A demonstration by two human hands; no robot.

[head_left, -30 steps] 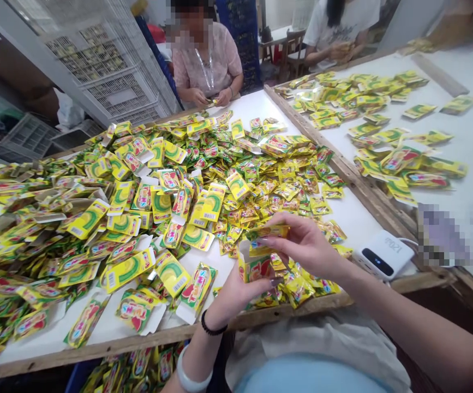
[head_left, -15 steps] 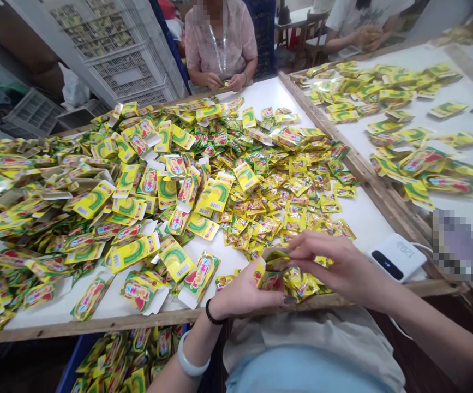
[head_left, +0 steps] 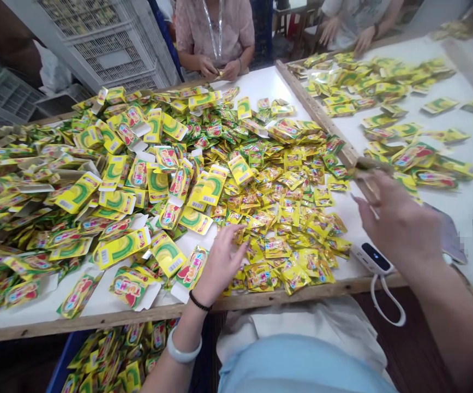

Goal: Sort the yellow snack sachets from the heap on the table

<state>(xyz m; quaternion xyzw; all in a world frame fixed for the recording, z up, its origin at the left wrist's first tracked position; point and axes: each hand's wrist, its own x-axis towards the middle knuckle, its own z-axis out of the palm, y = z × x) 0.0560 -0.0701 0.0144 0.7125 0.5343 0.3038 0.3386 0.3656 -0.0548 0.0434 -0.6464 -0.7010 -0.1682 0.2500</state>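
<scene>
My left hand (head_left: pixel 223 262) hovers low over the front of the table, fingers curved and apart, holding nothing. Beneath and beside it lie small yellow sachets (head_left: pixel 277 246) and a flat yellow-green carton (head_left: pixel 193 267) with an open white flap. My right hand (head_left: pixel 400 218), smeared by motion, reaches over the wooden divider, its thumb apart from the fingers. A blurred small carton (head_left: pixel 370 164) is just beyond its fingertips; whether they still touch is hard to see. Many open cartons (head_left: pixel 124 246) are heaped to the left of the sachets.
A wooden divider (head_left: pixel 313 106) separates the heap from filled-looking cartons (head_left: pixel 414 155) on the right. A white power bank (head_left: pixel 371 259) with a cable loop sits at the front edge. Below is a blue bin (head_left: pixel 62 360) of packs. Two people work opposite; white crates (head_left: pixel 117 54) stand behind.
My hands have separated: the right swung right and forward to the divider with the carton, the left moved left to the sachets. The power bank has shifted and tilted. A far co-worker's hands spread apart.
</scene>
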